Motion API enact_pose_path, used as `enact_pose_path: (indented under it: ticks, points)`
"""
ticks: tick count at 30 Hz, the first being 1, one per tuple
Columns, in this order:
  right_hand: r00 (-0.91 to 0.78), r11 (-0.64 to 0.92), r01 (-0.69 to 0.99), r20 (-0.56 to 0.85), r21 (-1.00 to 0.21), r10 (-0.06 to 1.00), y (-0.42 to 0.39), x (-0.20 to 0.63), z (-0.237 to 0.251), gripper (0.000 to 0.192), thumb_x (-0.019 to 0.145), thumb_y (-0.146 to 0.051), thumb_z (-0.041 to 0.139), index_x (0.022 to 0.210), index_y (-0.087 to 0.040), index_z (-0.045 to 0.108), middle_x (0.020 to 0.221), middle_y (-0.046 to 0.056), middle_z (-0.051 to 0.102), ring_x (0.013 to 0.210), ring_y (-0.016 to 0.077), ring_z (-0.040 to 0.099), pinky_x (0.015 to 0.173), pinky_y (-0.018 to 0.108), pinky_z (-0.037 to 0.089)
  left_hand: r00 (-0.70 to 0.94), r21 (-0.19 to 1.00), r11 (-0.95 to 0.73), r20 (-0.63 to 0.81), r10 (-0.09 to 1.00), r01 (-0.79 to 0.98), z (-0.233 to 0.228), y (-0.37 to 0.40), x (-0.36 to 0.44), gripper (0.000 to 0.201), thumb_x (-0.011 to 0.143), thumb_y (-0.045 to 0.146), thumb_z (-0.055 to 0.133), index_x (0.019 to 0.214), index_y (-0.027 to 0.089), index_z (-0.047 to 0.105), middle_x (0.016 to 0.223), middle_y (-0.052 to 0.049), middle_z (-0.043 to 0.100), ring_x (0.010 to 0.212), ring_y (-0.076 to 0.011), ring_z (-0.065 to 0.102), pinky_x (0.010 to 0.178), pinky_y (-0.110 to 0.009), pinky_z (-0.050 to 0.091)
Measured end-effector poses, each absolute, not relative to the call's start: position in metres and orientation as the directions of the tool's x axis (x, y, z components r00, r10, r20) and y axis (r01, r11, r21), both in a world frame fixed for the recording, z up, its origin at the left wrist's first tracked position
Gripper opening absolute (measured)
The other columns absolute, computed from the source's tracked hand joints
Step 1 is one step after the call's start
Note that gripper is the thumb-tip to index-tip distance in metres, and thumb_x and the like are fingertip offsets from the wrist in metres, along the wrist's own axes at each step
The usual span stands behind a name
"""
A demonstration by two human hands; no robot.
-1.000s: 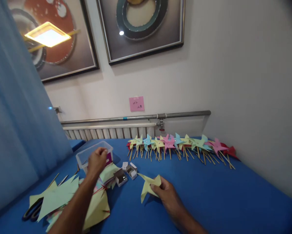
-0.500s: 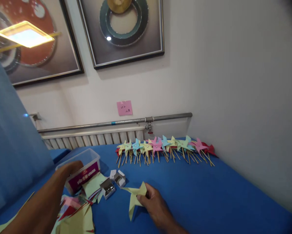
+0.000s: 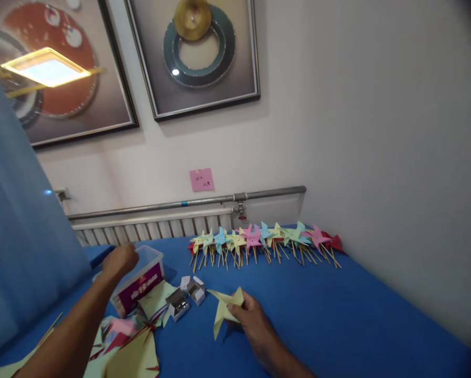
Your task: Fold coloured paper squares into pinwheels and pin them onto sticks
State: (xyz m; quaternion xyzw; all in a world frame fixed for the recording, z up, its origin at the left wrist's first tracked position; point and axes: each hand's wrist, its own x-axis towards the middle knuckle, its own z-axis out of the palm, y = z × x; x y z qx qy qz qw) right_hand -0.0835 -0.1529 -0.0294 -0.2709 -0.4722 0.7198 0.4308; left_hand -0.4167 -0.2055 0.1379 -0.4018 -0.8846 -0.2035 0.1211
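Note:
My right hand [image 3: 251, 317] is shut on a pale yellow paper pinwheel [image 3: 222, 310], thumb pressed at its middle and fingers behind it. No stick shows on this pinwheel. My left hand [image 3: 121, 259] is over the clear plastic box [image 3: 143, 283] with a purple label. Its fingers look curled in and face away from me, so whatever they hold is hidden. Between the hands stand two small open cartons; the nearer carton [image 3: 177, 303] has small shiny metal pieces inside.
Stacked cut paper [image 3: 135, 357] in yellow, pink and red lies at the front left. A row of finished pinwheels on sticks [image 3: 253, 239] runs along the back of the blue-covered table [image 3: 322, 315]. Behind it are a pipe [image 3: 160, 209], a radiator and the wall; a blue curtain [image 3: 22, 220] hangs left.
My left hand has risen from inside the plastic box to above its rim. My right hand still holds the yellow pinwheel, with its blades turned slightly. The whole view has shifted a little.

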Motion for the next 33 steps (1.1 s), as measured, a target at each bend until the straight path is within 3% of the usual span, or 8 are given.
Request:
enact_pose_path:
  ticks: [2, 5, 10, 14, 21, 33]
  points:
    - [-0.463, -0.205, -0.376, -0.008, -0.904, 0.886, -0.153, -0.082, -0.029, 0.024, 0.065, -0.034, 0.080, 0.084, -0.022, 0.071, 0.080, 0.002, 0.073, 0.076, 0.0225, 0.066, 0.072, 0.034, 0.052, -0.577, 0.269, 0.511, 0.379, 0.723, 0.817, 0.133, -0.204, -0.391, 0.013, 0.084, 0.019, 0.055, 0.076, 0.019, 0.065, 0.080, -0.008, 0.074, 0.083, -0.0239, 0.067, 0.074, -0.029, 0.043]
    - [-0.455, -0.225, -0.412, -0.015, -0.883, 0.890, -0.153, -0.077, -0.027, 0.032, 0.066, -0.036, 0.082, 0.094, -0.022, 0.073, 0.091, 0.005, 0.077, 0.088, 0.0257, 0.070, 0.080, 0.036, 0.054, -0.450, 0.506, 0.236, 0.354, 0.820, 0.830, 0.096, -0.199, -0.332, 0.021, 0.087, 0.019, 0.046, 0.087, 0.020, 0.067, 0.081, -0.004, 0.073, 0.077, -0.0198, 0.064, 0.069, -0.027, 0.041]
    - [-0.474, -0.243, -0.418, -0.018, -0.875, 0.880, -0.153, -0.067, -0.030, 0.039, 0.064, -0.038, 0.086, 0.096, -0.020, 0.073, 0.097, 0.007, 0.078, 0.093, 0.0263, 0.071, 0.084, 0.037, 0.054, -0.424, 0.779, 0.058, 0.275, 0.863, 0.624, 0.003, -0.195, -0.245, 0.021, 0.085, 0.026, 0.047, 0.075, 0.019, 0.065, 0.069, -0.002, 0.065, 0.071, -0.0198, 0.059, 0.066, -0.028, 0.038]
    - [-0.468, -0.268, -0.426, -0.043, -0.864, 0.883, -0.153, -0.063, -0.031, 0.040, 0.062, -0.039, 0.090, 0.092, -0.019, 0.072, 0.095, 0.006, 0.078, 0.091, 0.0248, 0.071, 0.081, 0.035, 0.054, -0.281, 0.908, -0.108, 0.236, 0.930, 0.404, -0.028, -0.197, -0.222, 0.023, 0.084, 0.034, 0.052, 0.082, 0.019, 0.070, 0.077, -0.003, 0.071, 0.073, -0.0206, 0.060, 0.069, -0.029, 0.042]
    - [-0.458, -0.305, -0.433, -0.084, -0.848, 0.885, -0.152, -0.061, -0.025, 0.043, 0.059, -0.039, 0.093, 0.092, -0.020, 0.073, 0.094, 0.005, 0.078, 0.093, 0.0252, 0.070, 0.083, 0.036, 0.053, -0.373, 0.986, -0.021, 0.082, 0.924, 0.164, -0.027, -0.194, -0.212, 0.018, 0.070, 0.037, 0.064, 0.065, 0.022, 0.056, 0.054, 0.004, 0.053, 0.051, -0.0128, 0.043, 0.052, -0.025, 0.030]
    - [-0.376, -0.257, -0.441, -0.083, -0.860, 0.923, -0.150, -0.059, -0.026, 0.043, 0.057, -0.040, 0.095, 0.086, -0.019, 0.072, 0.088, 0.003, 0.075, 0.085, 0.0223, 0.068, 0.080, 0.035, 0.053, -0.255, 0.989, -0.001, 0.039, 0.966, 0.150, -0.016, -0.205, -0.194, 0.026, 0.071, 0.044, 0.061, 0.065, 0.019, 0.060, 0.048, 0.005, 0.049, 0.045, -0.0100, 0.036, 0.048, -0.025, 0.026]
